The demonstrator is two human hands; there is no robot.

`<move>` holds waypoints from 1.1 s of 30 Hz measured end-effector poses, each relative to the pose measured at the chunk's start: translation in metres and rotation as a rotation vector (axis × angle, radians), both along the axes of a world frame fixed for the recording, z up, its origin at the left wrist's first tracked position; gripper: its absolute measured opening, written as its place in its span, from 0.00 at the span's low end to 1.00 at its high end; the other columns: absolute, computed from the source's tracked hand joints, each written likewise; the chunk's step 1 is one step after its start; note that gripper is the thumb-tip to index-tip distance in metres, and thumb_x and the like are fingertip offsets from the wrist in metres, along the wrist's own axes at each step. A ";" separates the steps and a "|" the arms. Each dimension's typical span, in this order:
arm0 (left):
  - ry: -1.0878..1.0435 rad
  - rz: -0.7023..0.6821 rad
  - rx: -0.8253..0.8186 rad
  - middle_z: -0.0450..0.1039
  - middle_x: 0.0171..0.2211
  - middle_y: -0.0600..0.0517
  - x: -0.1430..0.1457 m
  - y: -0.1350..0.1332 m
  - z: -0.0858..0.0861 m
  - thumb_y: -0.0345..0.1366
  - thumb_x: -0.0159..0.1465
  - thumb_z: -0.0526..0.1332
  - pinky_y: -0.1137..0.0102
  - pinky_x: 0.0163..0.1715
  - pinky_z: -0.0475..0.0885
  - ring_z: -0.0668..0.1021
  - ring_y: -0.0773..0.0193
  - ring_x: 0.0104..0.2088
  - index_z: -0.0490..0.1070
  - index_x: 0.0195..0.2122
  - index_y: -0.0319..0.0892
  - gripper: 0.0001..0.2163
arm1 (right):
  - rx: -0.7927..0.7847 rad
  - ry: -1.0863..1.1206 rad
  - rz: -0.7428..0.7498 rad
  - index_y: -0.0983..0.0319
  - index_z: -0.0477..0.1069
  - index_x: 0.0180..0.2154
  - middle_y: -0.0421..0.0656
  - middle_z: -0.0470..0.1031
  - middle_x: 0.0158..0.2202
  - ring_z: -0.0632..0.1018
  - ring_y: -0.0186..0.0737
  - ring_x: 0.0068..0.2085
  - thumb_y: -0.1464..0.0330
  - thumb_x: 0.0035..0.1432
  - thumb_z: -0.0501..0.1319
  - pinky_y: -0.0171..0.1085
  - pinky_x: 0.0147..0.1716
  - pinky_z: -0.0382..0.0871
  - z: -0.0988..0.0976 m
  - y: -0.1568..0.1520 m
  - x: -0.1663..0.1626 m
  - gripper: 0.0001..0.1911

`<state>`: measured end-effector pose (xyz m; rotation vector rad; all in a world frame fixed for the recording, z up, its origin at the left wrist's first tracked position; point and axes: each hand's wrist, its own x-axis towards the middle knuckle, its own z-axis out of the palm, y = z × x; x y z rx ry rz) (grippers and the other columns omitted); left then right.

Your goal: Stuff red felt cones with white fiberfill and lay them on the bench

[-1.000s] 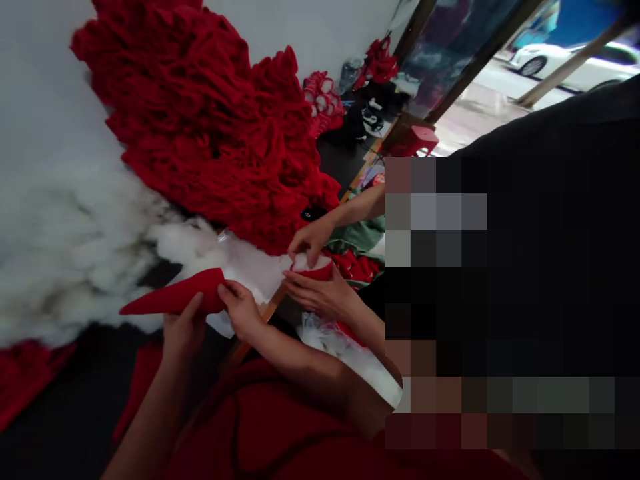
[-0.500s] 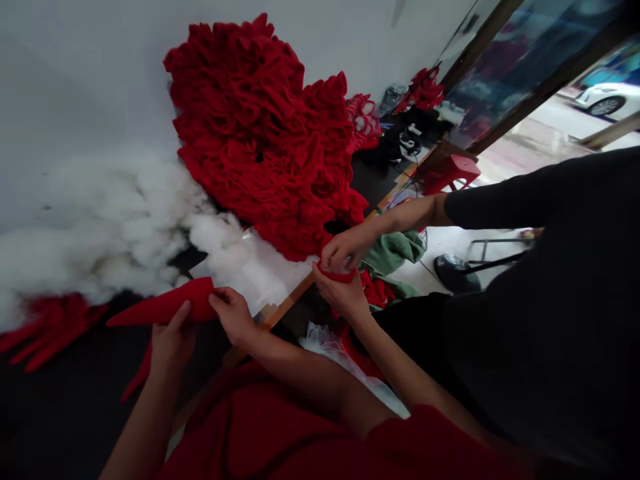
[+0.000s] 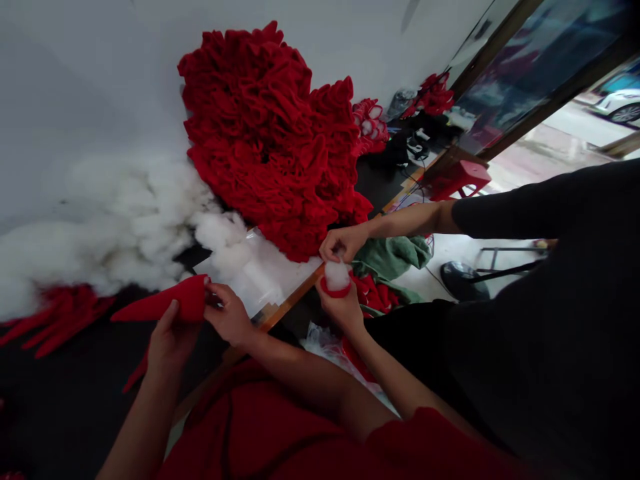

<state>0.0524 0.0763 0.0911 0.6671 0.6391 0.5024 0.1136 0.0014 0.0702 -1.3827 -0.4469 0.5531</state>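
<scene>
My left hand (image 3: 173, 340) is closed around a red felt cone (image 3: 163, 301), its thumb lying along the near side. The cone's point faces left and its wide open end faces right. At that open end my right hand (image 3: 227, 313) pinches the rim; some of its fingertips are hidden. Another pointed red piece (image 3: 137, 375) shows below my left hand; whether it is held or lying there I cannot tell. White fluffy stuffing (image 3: 223, 237) sits just beyond the cone on the dark table (image 3: 75, 393).
A co-worker's hands (image 3: 345, 280) at the right hold a red piece with white stuffing at its opening. A large heap of red fabric pieces (image 3: 265, 140) stands against the wall. Several red cones (image 3: 65, 317) lie at the left. A red stool (image 3: 463, 179) stands farther right.
My right fingers have shifted slightly along the cone's open end, and the cone has turned a little. White stuffing now shows in the co-worker's red piece. The view has shifted slightly.
</scene>
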 end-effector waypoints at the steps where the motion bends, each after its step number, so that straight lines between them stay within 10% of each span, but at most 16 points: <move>1: 0.012 0.008 -0.028 0.74 0.42 0.46 0.002 -0.002 0.003 0.38 0.55 0.58 0.63 0.49 0.68 0.73 0.55 0.47 0.72 0.41 0.38 0.14 | -0.010 -0.056 0.014 0.55 0.69 0.44 0.41 0.69 0.44 0.72 0.37 0.42 0.71 0.46 0.60 0.38 0.42 0.67 0.001 -0.001 0.000 0.19; 10: -0.076 0.169 -0.279 0.76 0.35 0.46 0.002 -0.005 0.014 0.33 0.56 0.55 0.70 0.47 0.68 0.76 0.62 0.42 0.73 0.36 0.36 0.10 | -0.068 -0.152 -0.007 0.59 0.69 0.31 0.39 0.70 0.30 0.71 0.35 0.34 0.72 0.50 0.55 0.34 0.37 0.67 0.022 0.000 -0.006 0.06; 18: -0.197 0.232 -0.421 0.76 0.36 0.45 -0.014 0.006 0.013 0.33 0.58 0.53 0.67 0.44 0.70 0.77 0.61 0.37 0.71 0.39 0.33 0.12 | -0.044 -0.451 0.124 0.58 0.62 0.51 0.47 0.61 0.49 0.66 0.40 0.50 0.77 0.47 0.56 0.39 0.46 0.67 0.028 0.007 -0.012 0.27; 28: -0.253 0.371 -0.567 0.77 0.29 0.47 -0.025 0.006 0.014 0.33 0.62 0.48 0.76 0.38 0.71 0.78 0.67 0.31 0.71 0.38 0.34 0.13 | -0.100 -0.751 0.159 0.61 0.69 0.31 0.45 0.70 0.34 0.72 0.39 0.38 0.77 0.50 0.52 0.39 0.41 0.69 0.017 0.024 -0.020 0.10; 33: -0.244 0.356 -0.594 0.77 0.31 0.46 -0.029 0.006 0.013 0.34 0.64 0.47 0.71 0.44 0.69 0.78 0.65 0.33 0.68 0.46 0.33 0.16 | -0.057 -0.721 0.136 0.62 0.66 0.37 0.47 0.66 0.40 0.70 0.40 0.43 0.78 0.46 0.53 0.39 0.42 0.69 0.022 0.026 -0.022 0.15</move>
